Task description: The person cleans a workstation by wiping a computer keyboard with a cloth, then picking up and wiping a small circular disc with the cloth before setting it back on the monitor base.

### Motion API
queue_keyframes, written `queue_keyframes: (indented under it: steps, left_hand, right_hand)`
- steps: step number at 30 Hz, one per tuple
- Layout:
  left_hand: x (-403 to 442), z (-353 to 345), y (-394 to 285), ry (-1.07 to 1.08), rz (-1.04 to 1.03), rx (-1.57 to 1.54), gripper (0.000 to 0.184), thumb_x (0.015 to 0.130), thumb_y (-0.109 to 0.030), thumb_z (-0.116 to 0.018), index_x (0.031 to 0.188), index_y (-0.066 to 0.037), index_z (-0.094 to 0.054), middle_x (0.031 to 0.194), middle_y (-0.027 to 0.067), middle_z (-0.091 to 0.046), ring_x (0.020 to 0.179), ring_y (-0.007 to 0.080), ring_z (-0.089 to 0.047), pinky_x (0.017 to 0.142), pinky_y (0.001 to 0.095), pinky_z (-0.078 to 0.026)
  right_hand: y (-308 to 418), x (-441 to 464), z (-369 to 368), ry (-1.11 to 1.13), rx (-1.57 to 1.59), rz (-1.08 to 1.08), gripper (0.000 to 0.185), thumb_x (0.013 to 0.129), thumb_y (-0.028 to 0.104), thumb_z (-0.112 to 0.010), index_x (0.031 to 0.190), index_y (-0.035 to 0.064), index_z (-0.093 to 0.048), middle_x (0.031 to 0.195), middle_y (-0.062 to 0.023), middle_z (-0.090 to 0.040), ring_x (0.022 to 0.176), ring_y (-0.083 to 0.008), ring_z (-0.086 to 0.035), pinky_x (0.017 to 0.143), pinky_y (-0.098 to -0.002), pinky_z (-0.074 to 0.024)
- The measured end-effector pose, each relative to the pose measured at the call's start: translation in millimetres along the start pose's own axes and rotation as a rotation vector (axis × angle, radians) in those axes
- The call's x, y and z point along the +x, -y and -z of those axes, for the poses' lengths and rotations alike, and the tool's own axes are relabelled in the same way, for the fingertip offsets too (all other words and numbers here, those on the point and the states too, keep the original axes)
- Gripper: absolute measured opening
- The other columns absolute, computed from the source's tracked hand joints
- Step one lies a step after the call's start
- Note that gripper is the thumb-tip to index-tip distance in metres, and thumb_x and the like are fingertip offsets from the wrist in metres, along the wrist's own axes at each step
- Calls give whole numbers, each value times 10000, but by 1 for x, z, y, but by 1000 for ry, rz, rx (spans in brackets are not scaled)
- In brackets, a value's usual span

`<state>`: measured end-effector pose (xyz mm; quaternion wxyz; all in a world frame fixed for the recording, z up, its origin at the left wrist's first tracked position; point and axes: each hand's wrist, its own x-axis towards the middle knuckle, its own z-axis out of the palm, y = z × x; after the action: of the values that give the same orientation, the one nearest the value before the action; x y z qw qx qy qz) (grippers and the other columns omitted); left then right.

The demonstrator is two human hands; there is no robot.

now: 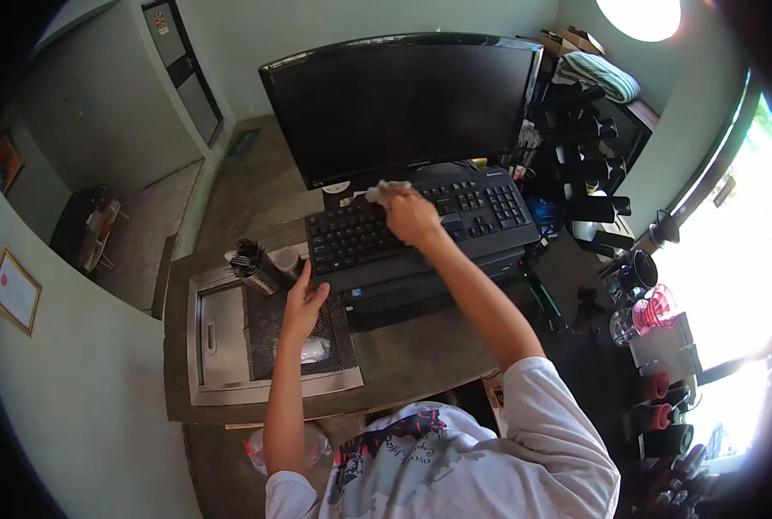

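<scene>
A black keyboard (351, 238) lies tilted on top of a flat black computer case (420, 294). My right hand (412, 216) is closed on a crumpled whitish cloth (387, 189), at the keyboard's upper edge near its middle. The cloth could be a tissue; its exact kind is not clear. My left hand (304, 304) holds the keyboard's lower left corner, with thumb and fingers either side of it. Just behind the keyboard stands a black monitor (412, 108) with a dark screen.
Left of the keyboard are a metal cup with black straws (254, 270) and a round container (288, 261). A clear plastic packet (315, 350) lies on a dark mesh mat (269, 333) over a metal-framed panel (217, 368). At right stand several black cups (589, 169) and a pink dripper (654, 309).
</scene>
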<state>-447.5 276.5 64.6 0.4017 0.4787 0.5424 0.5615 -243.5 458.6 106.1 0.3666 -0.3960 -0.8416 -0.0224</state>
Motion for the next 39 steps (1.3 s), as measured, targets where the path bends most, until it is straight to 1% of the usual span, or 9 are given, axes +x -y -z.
queue_keyframes:
  steps: [5,8,15,20,24,27,31,36,39]
  left_hand:
    - [-3,0,-8,12,35,75,656,919,-137,-618,1470,-85,-267,914,-43,-505,801,62,-447,735,205,-411]
    - [-3,1,-8,7,53,100,652,923,-154,-614,1471,-94,-267,935,-34,-522,813,66,-455,746,209,-412]
    - [-3,-2,-16,-9,81,98,666,921,-148,-617,1459,-24,-245,1117,21,-573,916,68,-487,846,194,-401]
    - [-5,-3,-18,-2,77,86,665,920,-144,-617,1456,-13,-245,1158,29,-569,953,70,-491,864,196,-397]
    - [-4,-3,-16,-1,88,86,666,921,-147,-617,1454,-5,-244,1151,27,-568,946,71,-491,864,193,-395]
    - [-4,-2,-14,-4,66,76,658,922,-140,-614,1452,-4,-249,1146,26,-570,939,66,-490,857,188,-394]
    - [-2,1,-9,5,64,77,650,923,-133,-610,1451,-5,-253,1118,20,-572,924,60,-490,851,186,-396]
    - [-2,-1,-11,-6,51,90,646,923,-127,-608,1450,-4,-255,1092,13,-570,912,58,-490,848,188,-401]
    - [-2,-2,-10,-11,32,53,646,923,-131,-609,1449,-1,-257,1065,7,-567,901,60,-490,845,190,-406]
  right_hand:
    - [-54,0,65,354,-225,-427,295,829,121,-496,1096,35,-591,1062,-186,-648,946,-339,-646,781,-424,-541]
    - [-99,-8,79,295,-241,-445,253,836,159,-527,1047,37,-599,967,-179,-665,903,-351,-652,761,-434,-542]
    - [-143,-19,120,294,-295,-516,291,779,246,-652,994,52,-627,969,-173,-669,912,-345,-647,750,-429,-537]
    - [-169,-26,104,272,-251,-491,265,767,249,-657,961,67,-643,969,-167,-672,920,-343,-645,743,-438,-533]
    - [-153,-34,107,133,-88,-231,247,768,262,-648,943,88,-661,965,-171,-672,920,-349,-643,757,-443,-527]
    - [-156,-28,122,282,-212,-429,255,763,250,-639,959,90,-673,966,-167,-675,931,-343,-643,782,-439,-521]
    - [-179,-19,119,240,-402,-601,288,735,236,-663,986,95,-685,955,-149,-681,922,-338,-648,786,-442,-520]
    - [-173,-12,113,290,-392,-323,303,695,205,-706,975,91,-700,966,-164,-671,905,-336,-645,787,-412,-526]
    - [-172,-12,101,83,81,55,331,650,218,-760,931,54,-701,935,-171,-677,885,-321,-656,766,-403,-528]
